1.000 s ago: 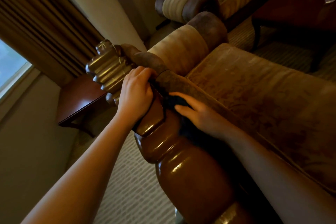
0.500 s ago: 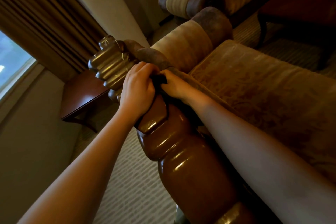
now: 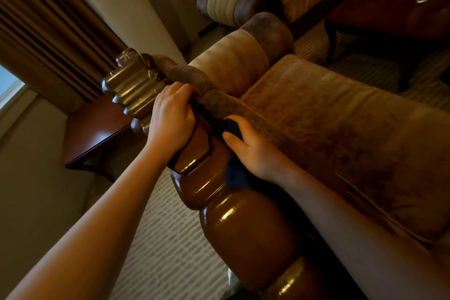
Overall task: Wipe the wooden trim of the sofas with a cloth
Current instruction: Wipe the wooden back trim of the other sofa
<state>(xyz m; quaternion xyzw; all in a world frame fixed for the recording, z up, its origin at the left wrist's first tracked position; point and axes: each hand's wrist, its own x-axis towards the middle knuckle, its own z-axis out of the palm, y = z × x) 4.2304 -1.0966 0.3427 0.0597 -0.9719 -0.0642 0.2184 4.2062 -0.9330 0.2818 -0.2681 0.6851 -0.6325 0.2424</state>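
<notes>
In the head view, the wooden trim [image 3: 246, 224] of the near sofa [image 3: 341, 134] runs from the bottom of the frame up toward the middle as a thick, turned rail, dark reddish-brown and glossy, with bright highlights on its rounded bulges. It ends in a carved, fluted knob [image 3: 132, 85] at the sofa's arm. A dark blue cloth [image 3: 237, 174], bunched and partly blurred, lies on top of the rail where the wood meets the grey-brown piping of the upholstery.

The right hand [image 3: 255, 151] rests on the cloth with fingers fairly straight, pressing it against the trim; dark fabric shows above the fingertips and below the heel of the palm. The left hand [image 3: 173, 122] sits just beside it, farther along the rail, fingers curled over the top edge of the trim near the knob, gripping it.

A second sofa [image 3: 267, 0] stands beyond, a dark wooden table [image 3: 389, 14] to its right, and brown curtains [image 3: 48, 31] hang by a window at left.
</notes>
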